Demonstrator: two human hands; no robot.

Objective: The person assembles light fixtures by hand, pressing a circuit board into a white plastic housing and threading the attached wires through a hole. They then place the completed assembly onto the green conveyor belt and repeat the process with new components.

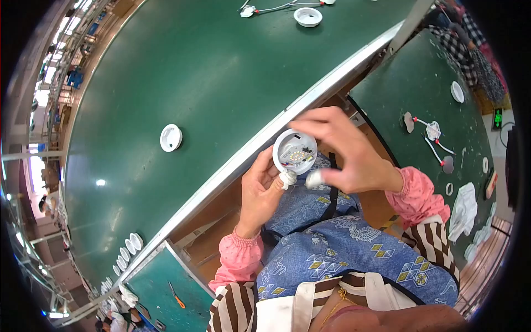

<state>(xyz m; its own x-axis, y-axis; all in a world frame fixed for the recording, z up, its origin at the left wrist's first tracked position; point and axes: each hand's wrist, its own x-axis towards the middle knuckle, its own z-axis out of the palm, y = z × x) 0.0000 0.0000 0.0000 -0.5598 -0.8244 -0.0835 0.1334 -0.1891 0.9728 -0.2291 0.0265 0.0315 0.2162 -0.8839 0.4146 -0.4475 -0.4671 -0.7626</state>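
Observation:
My left hand (pixel 259 191) grips a white round lamp housing (pixel 278 146) by its lower left side, the thumb across the rim. Inside the housing shows a round LED board (pixel 298 157) with small yellowish chips. My right hand (pixel 357 157) arches over the housing's right side, its fingers stretched out close to the upper rim and its thumb well apart below. White wrapping covers both thumb tips. The housing is tilted toward me, above my lap and near the edge of the green conveyor belt (pixel 138 83).
On the belt sit a white housing (pixel 171 138), another at the top (pixel 308 17), and a row (pixel 128 247) at lower left. The right table holds wired boards (pixel 433 131), a ring (pixel 449 189) and a white cloth (pixel 463 211). An orange-handled screwdriver (pixel 177 297) lies lower left.

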